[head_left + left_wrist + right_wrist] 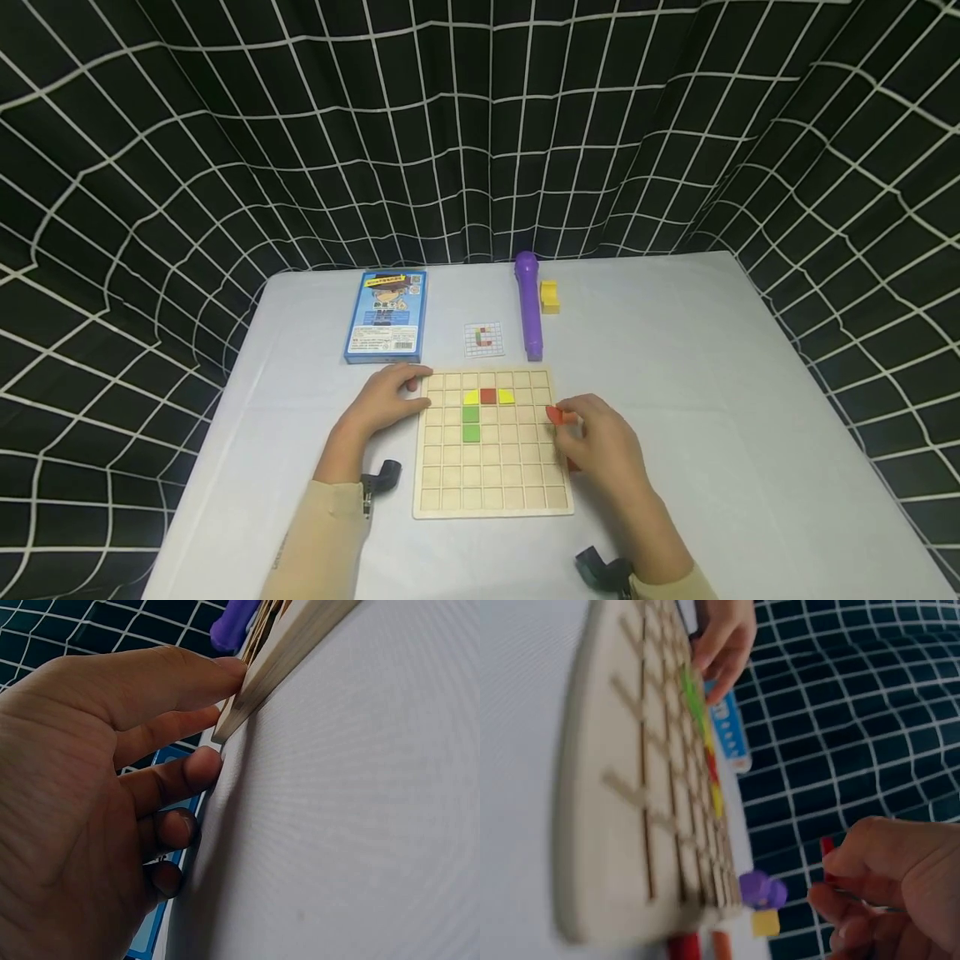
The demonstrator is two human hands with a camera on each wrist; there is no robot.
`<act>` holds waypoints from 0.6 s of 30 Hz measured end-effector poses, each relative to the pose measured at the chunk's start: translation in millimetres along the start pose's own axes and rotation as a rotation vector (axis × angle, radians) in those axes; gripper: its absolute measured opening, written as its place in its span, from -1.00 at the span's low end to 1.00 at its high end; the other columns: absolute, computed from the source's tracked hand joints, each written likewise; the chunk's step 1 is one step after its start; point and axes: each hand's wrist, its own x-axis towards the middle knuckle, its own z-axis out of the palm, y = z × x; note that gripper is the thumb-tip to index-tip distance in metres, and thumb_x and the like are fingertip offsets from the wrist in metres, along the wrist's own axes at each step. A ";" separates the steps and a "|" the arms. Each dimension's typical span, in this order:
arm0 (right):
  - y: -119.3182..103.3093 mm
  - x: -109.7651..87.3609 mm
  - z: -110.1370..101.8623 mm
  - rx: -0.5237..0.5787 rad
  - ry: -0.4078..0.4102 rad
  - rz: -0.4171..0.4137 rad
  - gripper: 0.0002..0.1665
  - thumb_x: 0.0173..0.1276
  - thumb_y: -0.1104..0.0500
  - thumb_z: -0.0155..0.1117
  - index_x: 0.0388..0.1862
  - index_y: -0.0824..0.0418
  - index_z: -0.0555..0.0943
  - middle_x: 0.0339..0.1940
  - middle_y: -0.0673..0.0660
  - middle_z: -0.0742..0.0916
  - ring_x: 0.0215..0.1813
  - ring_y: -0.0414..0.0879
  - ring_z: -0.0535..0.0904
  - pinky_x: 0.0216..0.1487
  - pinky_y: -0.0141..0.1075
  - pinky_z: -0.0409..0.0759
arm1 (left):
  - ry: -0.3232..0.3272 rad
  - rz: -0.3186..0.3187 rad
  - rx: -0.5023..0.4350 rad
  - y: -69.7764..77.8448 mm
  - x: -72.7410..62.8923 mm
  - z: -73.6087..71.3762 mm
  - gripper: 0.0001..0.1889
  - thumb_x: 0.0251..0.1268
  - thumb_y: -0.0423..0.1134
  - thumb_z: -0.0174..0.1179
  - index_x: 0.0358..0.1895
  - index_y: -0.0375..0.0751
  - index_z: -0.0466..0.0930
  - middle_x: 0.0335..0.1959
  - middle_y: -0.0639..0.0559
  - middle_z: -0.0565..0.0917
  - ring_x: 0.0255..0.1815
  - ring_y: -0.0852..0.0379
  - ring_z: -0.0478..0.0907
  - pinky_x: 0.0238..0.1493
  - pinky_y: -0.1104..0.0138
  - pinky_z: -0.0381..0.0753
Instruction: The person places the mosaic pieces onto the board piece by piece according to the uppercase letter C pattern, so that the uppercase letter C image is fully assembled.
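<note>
A wooden grid board (pixel 491 475) lies on the white table. My left hand (pixel 381 402) is at its left edge, with thumb and index fingertip touching the wood and the other fingers loosely bent. Between the thumb and fingers of my right hand (pixel 603 442), a small red piece (pixel 553 414) is pinched above the board's right edge; its thin side (pixel 828 857) shows in the right wrist view. On the board sit two yellow pieces (pixel 507 397) on either side of a red square (pixel 488 397), and two green squares (pixel 471 423) below the left one.
Behind the board lies a pattern card (pixel 483 340). A purple microphone-shaped stick (pixel 529 308) and a yellow block (pixel 550 297) are to its right, a blue box (pixel 386 317) to its left. Orange (pixel 570 418) and red pieces (pixel 573 465) lie beside the board, partly hidden by my right hand.
</note>
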 end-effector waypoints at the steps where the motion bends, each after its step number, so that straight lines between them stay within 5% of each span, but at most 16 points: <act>1: -3.6 1.7 0.4 0.022 -0.002 -0.017 -0.69 0.16 0.22 0.48 -0.07 0.20 0.76 -0.12 0.08 0.75 -0.40 -0.11 0.50 -0.43 -0.22 0.50 | -0.001 -0.003 -0.001 -0.8 0.2 0.8 -0.42 0.16 -0.03 0.47 0.30 0.01 0.63 -0.13 0.11 0.56 0.09 -0.01 0.45 0.31 0.00 0.41; 9: -30.3 8.9 16.0 0.153 -0.087 -0.116 -0.68 0.17 0.30 0.48 -0.06 0.13 0.76 -0.12 -0.06 0.74 -0.48 -0.21 0.37 -0.43 -0.31 0.41 | 0.001 0.000 0.000 -2.8 -0.2 3.2 -0.42 0.16 -0.04 0.47 0.30 0.01 0.63 -0.18 0.12 0.53 0.02 0.02 0.43 0.25 0.03 0.43; 18: -49.2 3.1 46.2 0.145 -0.162 -0.241 -0.80 0.22 0.13 0.56 -0.16 0.02 0.79 -0.26 -0.20 0.66 -0.30 -0.27 0.54 -0.28 -0.36 0.56 | 0.002 0.011 0.005 -2.7 0.9 1.0 -0.42 0.17 -0.04 0.47 0.29 0.02 0.63 -0.15 0.12 0.55 0.04 0.02 0.44 0.28 0.03 0.42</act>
